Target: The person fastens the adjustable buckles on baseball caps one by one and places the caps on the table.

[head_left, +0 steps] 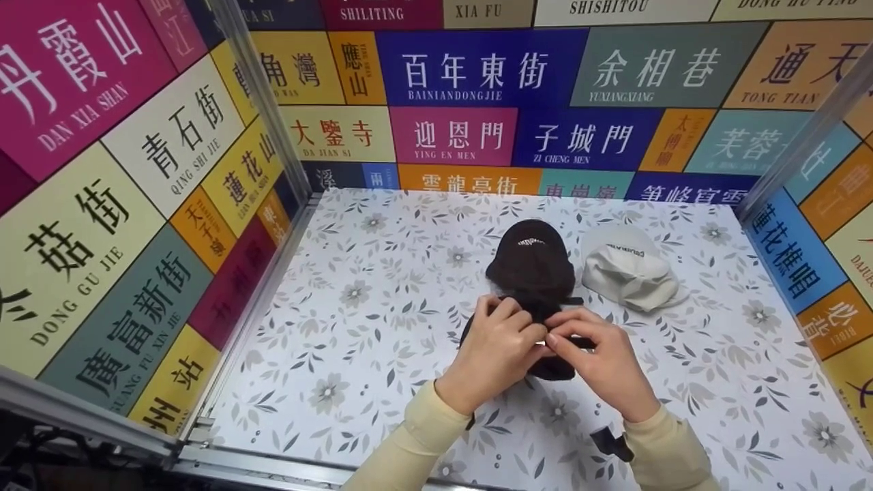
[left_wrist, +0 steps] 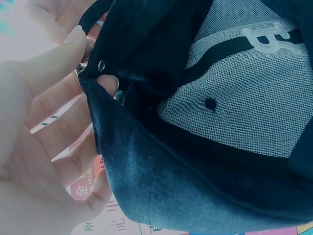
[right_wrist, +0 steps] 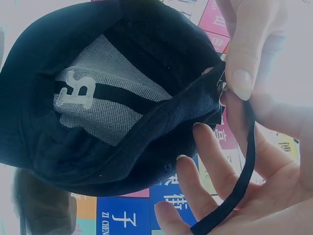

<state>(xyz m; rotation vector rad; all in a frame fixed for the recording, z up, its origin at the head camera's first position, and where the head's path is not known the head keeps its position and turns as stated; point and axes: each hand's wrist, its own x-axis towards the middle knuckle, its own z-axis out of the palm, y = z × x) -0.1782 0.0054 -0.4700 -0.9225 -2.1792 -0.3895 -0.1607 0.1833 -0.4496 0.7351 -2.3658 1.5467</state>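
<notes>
A dark baseball cap (right_wrist: 142,161) is held with its inside showing: pale mesh lining, a dark band and a white outlined letter. My left hand (head_left: 501,348) pinches the cap's back edge between thumb and fingers, beside a small metal eyelet (left_wrist: 101,65). Close against it, my right hand (head_left: 603,354) pinches the narrow dark strap (right_wrist: 237,191) at the metal fitting (right_wrist: 220,86). From there the strap's length hangs across the fingers in the right wrist view. In the head view both hands hide much of this cap.
Just beyond the hands a dark brown cap (head_left: 532,252) with small white lettering sits on the floral table (head_left: 341,341). A cream cap (head_left: 631,269) lies to its right. Panels with coloured street-name signs (head_left: 477,68) stand at the back and both sides.
</notes>
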